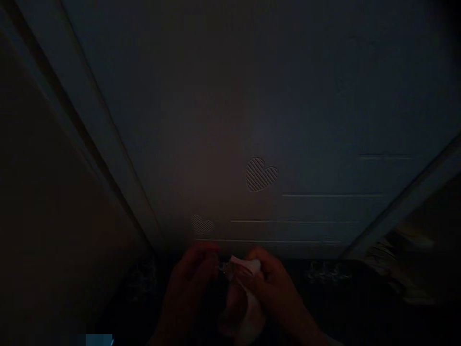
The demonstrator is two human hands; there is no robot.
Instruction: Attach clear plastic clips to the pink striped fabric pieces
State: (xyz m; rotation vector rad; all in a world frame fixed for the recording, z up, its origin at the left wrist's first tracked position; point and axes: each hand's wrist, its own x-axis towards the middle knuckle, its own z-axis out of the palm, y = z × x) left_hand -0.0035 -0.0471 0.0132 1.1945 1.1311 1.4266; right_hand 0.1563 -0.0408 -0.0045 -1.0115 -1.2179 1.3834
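Observation:
The view is very dark. My left hand (196, 269) is low in the middle with its fingers curled in, the fingertips at the left end of a small glinting object (226, 270). That object is too dim to name. My right hand (272, 276) is closed on a pale, crumpled cloth (252, 266), with its fingers close to the right side of the glinting object. Part of the cloth hangs down between my hands. Whether the cloth touches the small object I cannot make out.
A large pale panel (216, 120) with grooved lines and two ribbed hearts, a larger heart (261, 175) and a smaller heart (202, 224), rises ahead. Shiny decorated pieces (327, 273) lie at its foot. Blurred pale items (414, 240) sit at the right.

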